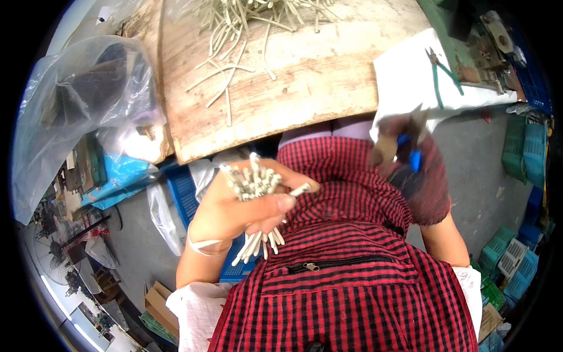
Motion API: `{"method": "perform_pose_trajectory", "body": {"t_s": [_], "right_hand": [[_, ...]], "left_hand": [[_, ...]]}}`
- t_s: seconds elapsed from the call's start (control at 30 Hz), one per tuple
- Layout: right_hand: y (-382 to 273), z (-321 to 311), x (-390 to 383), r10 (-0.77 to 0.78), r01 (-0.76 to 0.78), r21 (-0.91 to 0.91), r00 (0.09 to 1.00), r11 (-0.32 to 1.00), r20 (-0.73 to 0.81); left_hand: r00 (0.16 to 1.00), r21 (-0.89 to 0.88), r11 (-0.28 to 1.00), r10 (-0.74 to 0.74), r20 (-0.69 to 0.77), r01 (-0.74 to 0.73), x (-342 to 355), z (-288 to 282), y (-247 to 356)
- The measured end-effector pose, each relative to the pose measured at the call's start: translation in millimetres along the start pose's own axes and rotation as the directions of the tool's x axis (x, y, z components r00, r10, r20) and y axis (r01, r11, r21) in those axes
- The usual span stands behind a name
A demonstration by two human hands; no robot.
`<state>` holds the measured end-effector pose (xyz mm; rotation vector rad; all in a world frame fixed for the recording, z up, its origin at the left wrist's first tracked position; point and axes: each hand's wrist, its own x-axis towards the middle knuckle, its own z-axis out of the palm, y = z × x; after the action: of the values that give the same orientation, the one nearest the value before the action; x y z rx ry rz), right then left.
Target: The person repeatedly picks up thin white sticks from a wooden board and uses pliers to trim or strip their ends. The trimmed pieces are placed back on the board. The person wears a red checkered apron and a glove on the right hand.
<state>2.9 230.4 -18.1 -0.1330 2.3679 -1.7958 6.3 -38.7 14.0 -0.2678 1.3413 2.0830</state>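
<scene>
My left hand [234,208] is closed around a bundle of thin off-white strips [255,182], their ends sticking out above and below the fist. One strip [300,189] juts forward separately between the thumb and forefinger. My right hand [404,158], in a dark glove or covering, is over the right side of my lap and smeared by motion; its fingers cannot be made out. Blue patches and a tan patch show on it, but whether it holds anything is unclear. More of the same strips [258,14] lie in a tangled heap at the table's far side, with several loose ones nearer.
The wooden table [316,76] ends just ahead of my lap. Green-handled pliers [440,79] lie on a white sheet [404,82] at the right. Clear plastic [88,94] covers things at the left. A blue crate [180,188] sits beside my left arm; several baskets [513,264] stand at the right.
</scene>
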Motion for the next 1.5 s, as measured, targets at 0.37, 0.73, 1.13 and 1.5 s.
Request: {"method": "perform_pose_trajectory", "body": {"t_s": [0.37, 0.73, 1.13, 1.5], "right_hand": [[-6.7, 18.1, 0.6, 0.311, -0.372, 0.281, 0.920, 0.885, 0.238], [-47.3, 49.0, 9.6, -0.181, 0.194, -0.169, 0.980, 0.966, 0.086], [-39.0, 61.2, 24.1, -0.248, 0.256, -0.235, 0.967, 0.938, 0.064], [-29.2, 62.1, 29.2, -0.120, 0.117, 0.035, 0.990, 0.992, 0.078]], "left_hand": [[0.999, -0.119, 0.992, -0.040, 0.023, 0.042, -2.5, -8.0, -4.2], [0.967, 0.453, 0.885, 0.197, -0.164, -0.103, -9.4, 17.5, -2.0], [0.931, 0.548, 0.824, 0.301, -0.206, -0.145, -18.6, 19.3, -11.6], [0.937, 0.495, 0.854, 0.289, -0.194, -0.161, -22.6, 24.9, -11.1]]}}
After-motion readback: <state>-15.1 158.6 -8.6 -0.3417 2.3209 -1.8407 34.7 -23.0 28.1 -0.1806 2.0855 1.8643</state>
